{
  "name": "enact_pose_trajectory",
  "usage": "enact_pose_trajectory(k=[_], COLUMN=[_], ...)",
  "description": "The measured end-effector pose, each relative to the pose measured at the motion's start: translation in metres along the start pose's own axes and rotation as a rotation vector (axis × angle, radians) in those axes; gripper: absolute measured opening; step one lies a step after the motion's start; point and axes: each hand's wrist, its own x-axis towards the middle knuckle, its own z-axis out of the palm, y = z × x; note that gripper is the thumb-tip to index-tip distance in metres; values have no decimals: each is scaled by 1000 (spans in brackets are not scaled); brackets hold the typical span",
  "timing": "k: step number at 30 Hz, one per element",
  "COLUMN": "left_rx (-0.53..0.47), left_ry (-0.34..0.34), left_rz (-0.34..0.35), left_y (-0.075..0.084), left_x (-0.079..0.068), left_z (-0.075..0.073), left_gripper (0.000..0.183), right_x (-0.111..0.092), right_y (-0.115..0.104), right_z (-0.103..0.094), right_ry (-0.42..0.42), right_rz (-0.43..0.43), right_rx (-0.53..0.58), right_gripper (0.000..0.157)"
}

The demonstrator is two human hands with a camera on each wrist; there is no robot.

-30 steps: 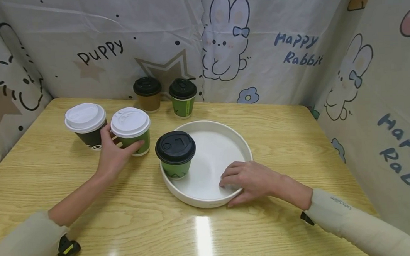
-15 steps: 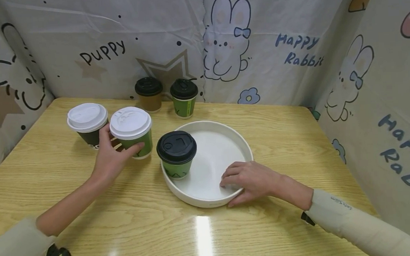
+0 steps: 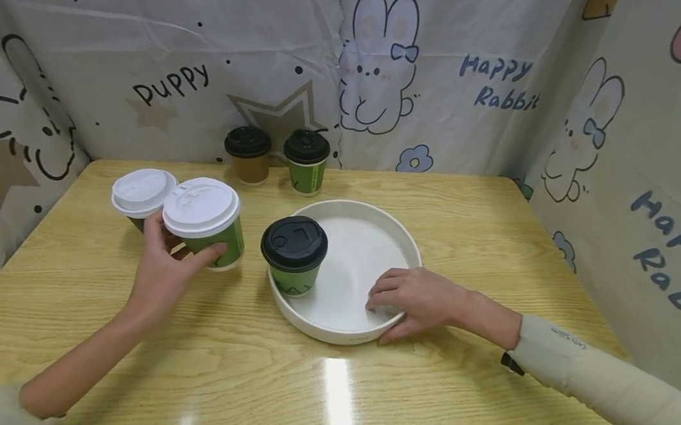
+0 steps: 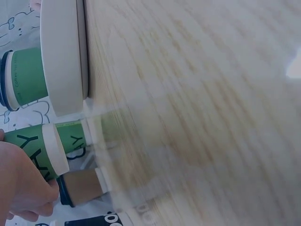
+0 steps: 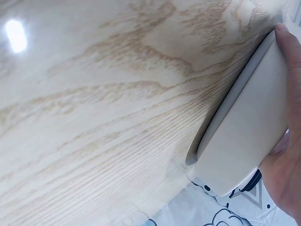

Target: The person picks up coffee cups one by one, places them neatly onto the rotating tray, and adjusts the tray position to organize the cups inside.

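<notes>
My left hand (image 3: 161, 267) grips a green paper cup with a white lid (image 3: 204, 216) around its side, thumb across the front. In the left wrist view this green cup (image 4: 35, 148) hangs above the table, its base off the wood. My right hand (image 3: 417, 298) holds the near right rim of a round white tray (image 3: 347, 337), fingers inside and thumb outside. The right wrist view shows the tray's outer wall (image 5: 244, 127) with the thumb along it. Inside the tray at its left stands a green cup with a black lid (image 3: 294, 256).
A dark cup with a white lid (image 3: 143, 192) stands behind my left hand, partly hidden. At the back of the table (image 3: 240, 384) are a brown cup (image 3: 249, 156) and a green cup (image 3: 307, 163), both black-lidded. A printed cloth (image 3: 285, 35) hangs behind.
My left hand has lifted the white-lidded green cup off the table and drawn it nearer and slightly left. My right hand and the tray have stayed put.
</notes>
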Motion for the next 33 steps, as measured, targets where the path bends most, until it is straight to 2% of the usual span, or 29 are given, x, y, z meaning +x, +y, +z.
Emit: enact_pose_trajectory(k=[5,14,23,33], left_rx=[22,4,17,1], left_ry=[7,7,-45,-64], left_rz=[4,71,109,160], left_y=[-1,9,20,30], left_x=[-7,-16,-29,-47], left_z=[-4,-5,-8,-9], left_gripper=[88,90,96,101], right_x=[1,1,0,0], right_y=[0,0,0,-1], right_z=[0,0,1,1], right_ry=[-5,13,8,30], right_rz=[5,-13,-6,-27], right_rx=[2,-6,-16,-17], right_gripper=[52,53,53,53])
